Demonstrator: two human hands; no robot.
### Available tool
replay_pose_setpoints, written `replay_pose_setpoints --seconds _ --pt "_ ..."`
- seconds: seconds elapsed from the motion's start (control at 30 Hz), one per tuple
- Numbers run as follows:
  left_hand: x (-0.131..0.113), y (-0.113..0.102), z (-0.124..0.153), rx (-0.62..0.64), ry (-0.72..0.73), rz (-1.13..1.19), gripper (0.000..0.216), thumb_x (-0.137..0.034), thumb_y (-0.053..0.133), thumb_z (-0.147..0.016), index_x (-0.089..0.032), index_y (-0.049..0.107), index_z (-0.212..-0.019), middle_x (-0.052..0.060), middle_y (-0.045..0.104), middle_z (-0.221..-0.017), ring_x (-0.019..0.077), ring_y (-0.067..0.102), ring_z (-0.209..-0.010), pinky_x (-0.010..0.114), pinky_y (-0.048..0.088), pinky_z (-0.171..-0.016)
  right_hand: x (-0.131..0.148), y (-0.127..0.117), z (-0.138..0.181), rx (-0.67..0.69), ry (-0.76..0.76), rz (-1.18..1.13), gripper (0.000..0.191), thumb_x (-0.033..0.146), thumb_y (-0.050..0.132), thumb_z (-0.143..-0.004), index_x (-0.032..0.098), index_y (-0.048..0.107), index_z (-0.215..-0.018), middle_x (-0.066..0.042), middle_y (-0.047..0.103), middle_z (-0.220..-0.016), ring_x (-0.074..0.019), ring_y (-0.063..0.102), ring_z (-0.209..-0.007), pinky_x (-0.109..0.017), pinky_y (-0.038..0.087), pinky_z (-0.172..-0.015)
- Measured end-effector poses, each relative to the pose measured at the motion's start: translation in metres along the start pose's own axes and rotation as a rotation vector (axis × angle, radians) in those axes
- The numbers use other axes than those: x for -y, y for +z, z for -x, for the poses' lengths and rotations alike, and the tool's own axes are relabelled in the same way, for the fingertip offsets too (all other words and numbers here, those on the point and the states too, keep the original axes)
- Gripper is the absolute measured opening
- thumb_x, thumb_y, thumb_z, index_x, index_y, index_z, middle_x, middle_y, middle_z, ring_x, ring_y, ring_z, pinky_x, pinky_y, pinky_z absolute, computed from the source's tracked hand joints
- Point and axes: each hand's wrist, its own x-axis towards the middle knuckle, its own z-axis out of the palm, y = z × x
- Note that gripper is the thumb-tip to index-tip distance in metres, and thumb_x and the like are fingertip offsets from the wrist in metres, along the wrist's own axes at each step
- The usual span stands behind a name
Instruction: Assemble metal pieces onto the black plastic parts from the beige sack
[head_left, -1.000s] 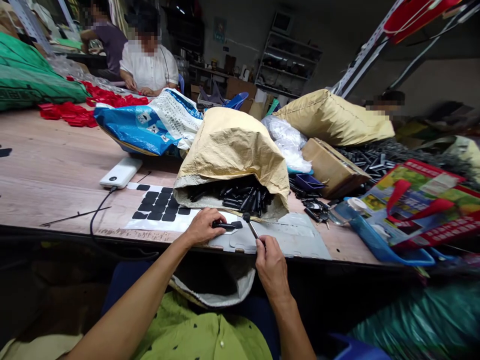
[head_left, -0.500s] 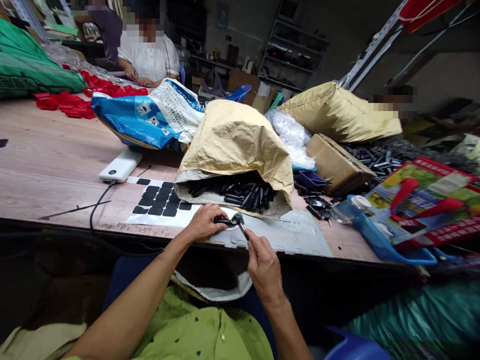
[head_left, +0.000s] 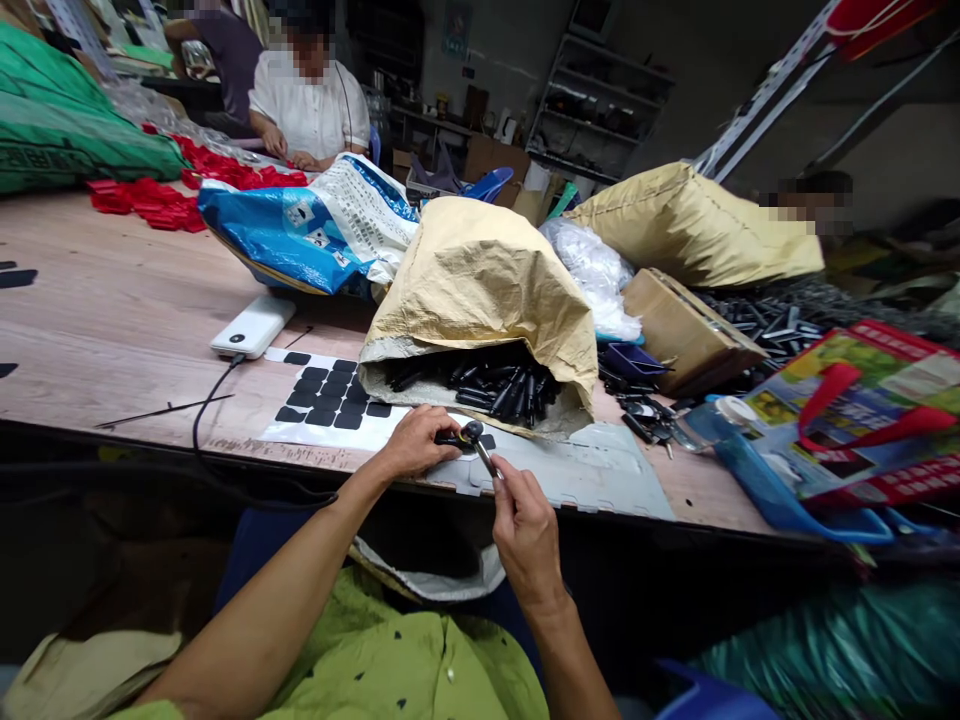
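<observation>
My left hand [head_left: 421, 440] is closed on a small black part [head_left: 450, 438], its forearm over the table's front edge. In my right hand [head_left: 526, 525] is a ratchet wrench [head_left: 484, 455] with a round dark head and a shiny shaft. The wrench head meets the end of the black part, though my fingers partly hide the contact. Both hands are just in front of a tan woven sack [head_left: 480, 270], whose open mouth shows many black tube-like parts [head_left: 510, 390]. Left of my left hand lies a white sheet [head_left: 289, 430] with rows of black rounded-square pads [head_left: 330, 392].
A white power bank [head_left: 253, 326] with a cable lies left. Behind are a blue-white bag [head_left: 300, 230] and red pieces [head_left: 150, 203]. To the right are a wooden box [head_left: 686, 325], a blue tray [head_left: 787, 505] and a printed bag [head_left: 877, 410]. A co-worker [head_left: 311, 110] sits across the table.
The view has shifted slightly, so the scene sits a little further right. Both hands keep their grips, and the wrench has tilted slightly. A black pad now shows beside the wrench head.
</observation>
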Motion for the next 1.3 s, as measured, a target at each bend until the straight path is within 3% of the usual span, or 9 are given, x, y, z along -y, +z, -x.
replay_pose_setpoints --seconds 0.27,0.53,0.97,1.17,1.3 --pt "0.001 -0.004 0.000 0.023 -0.015 0.040 0.023 -0.024 0.078 -0.073 -0.024 0.073 -0.096 0.001 0.069 -0.095 0.0223 0.057 -0.097 0.034 0.042 -0.088 -0.027 -0.008 0.006 -0.096 0.117 0.204 0.033 0.031 0.046 -0.102 0.024 0.070 -0.125 -0.006 0.068 -0.102 -0.0185 0.066 -0.092 -0.027 0.048 -0.080" --pt "0.003 -0.003 0.001 0.022 -0.011 0.055 0.021 -0.020 0.074 -0.071 -0.023 0.071 -0.092 0.000 0.068 -0.094 0.0224 0.056 -0.096 0.034 0.042 -0.086 -0.032 -0.002 0.011 -0.094 0.097 0.312 0.030 0.028 0.050 -0.100 0.027 0.073 -0.120 -0.003 0.063 -0.091 -0.0184 0.061 -0.086 -0.028 0.045 -0.079" --pt "0.003 -0.004 0.002 0.016 0.006 0.031 0.020 -0.023 0.074 -0.071 -0.023 0.071 -0.091 0.001 0.068 -0.093 0.0229 0.056 -0.095 0.035 0.043 -0.087 -0.033 0.001 0.013 -0.095 0.095 0.317 0.032 0.027 0.048 -0.101 0.026 0.071 -0.123 -0.005 0.060 -0.094 -0.0200 0.058 -0.089 -0.031 0.047 -0.083" --pt "0.004 -0.005 0.002 0.030 0.018 0.045 0.021 -0.022 0.074 -0.071 -0.023 0.071 -0.091 0.001 0.069 -0.093 0.0223 0.057 -0.095 0.033 0.043 -0.085 -0.031 -0.012 0.018 -0.010 0.094 0.297 0.038 0.029 0.053 -0.097 0.025 0.065 -0.133 -0.007 0.059 -0.103 -0.0212 0.060 -0.094 -0.032 0.051 -0.083" --pt "0.005 -0.005 0.001 0.015 0.031 0.052 0.019 -0.022 0.075 -0.071 -0.022 0.070 -0.090 0.001 0.068 -0.091 0.0220 0.057 -0.094 0.034 0.043 -0.085 -0.041 -0.023 0.038 -0.035 0.089 0.366 0.049 0.033 0.054 -0.096 0.025 0.056 -0.144 -0.008 0.059 -0.107 -0.0229 0.062 -0.095 -0.033 0.054 -0.079"
